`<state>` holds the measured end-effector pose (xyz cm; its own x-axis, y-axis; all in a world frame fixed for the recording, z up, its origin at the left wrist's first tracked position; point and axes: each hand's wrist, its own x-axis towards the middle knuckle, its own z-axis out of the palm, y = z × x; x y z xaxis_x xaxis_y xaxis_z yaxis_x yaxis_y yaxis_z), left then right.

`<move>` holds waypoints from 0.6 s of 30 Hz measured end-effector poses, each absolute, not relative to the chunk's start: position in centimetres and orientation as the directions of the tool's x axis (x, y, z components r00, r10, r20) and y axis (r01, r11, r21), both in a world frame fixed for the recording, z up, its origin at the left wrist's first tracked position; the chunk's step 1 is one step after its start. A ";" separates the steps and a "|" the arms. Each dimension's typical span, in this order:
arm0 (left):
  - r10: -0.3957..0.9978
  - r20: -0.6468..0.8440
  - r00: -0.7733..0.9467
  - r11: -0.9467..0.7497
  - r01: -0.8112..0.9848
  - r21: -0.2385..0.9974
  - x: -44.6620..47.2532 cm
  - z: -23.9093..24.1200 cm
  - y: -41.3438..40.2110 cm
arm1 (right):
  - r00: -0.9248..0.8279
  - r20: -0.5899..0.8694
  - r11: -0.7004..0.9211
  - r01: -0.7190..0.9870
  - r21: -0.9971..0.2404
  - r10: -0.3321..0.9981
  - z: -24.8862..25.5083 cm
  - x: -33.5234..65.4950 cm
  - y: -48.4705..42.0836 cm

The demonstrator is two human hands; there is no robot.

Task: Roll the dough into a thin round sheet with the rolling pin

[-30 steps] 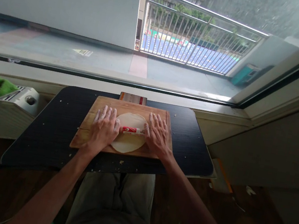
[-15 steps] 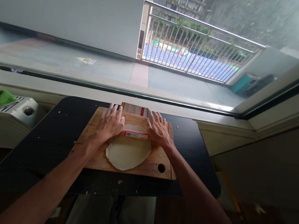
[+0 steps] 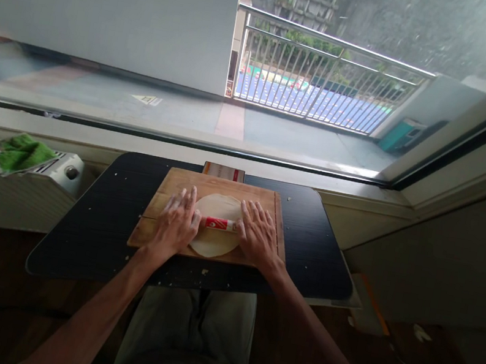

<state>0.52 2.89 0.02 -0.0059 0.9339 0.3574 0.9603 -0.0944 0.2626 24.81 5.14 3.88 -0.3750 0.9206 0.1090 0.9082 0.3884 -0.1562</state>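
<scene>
A round, flat sheet of dough (image 3: pixel 214 244) lies on a wooden cutting board (image 3: pixel 185 178). Across its middle rests a rolling pin (image 3: pixel 220 223) with a red and white label, its ends hidden under my palms. My left hand (image 3: pixel 175 220) lies flat over the pin's left end, fingers stretched forward. Over the right end, my right hand (image 3: pixel 259 232) presses down the same way, with its fingers straight and slightly spread. Neither hand wraps round the pin. White flour-like dust shows on the fingers.
The board sits on a small black table (image 3: pixel 91 225) with crumbs. Behind the board is a flat boxlike item (image 3: pixel 224 171). A radiator (image 3: pixel 68 171) with a green cloth (image 3: pixel 26 154) stands to the left. A large window and its sill (image 3: pixel 173 153) border the far side.
The pin has rolled towards me over the dough, and its label has turned from a barcode side to a red side. Both hands moved back with it. The camera view has shifted.
</scene>
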 end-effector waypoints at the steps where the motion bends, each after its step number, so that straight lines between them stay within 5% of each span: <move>1: 0.933 0.361 0.000 -0.102 0.959 0.265 0.5 0.0 2.3 | -0.386 0.115 0.400 0.904 -0.152 0.915 3.9 24.9 4.8; 18: 0.951 0.309 -0.024 -0.048 0.974 0.222 0.4 0.1 10.8 | -0.401 0.194 0.433 0.886 -0.167 0.895 3.1 24.1 14.4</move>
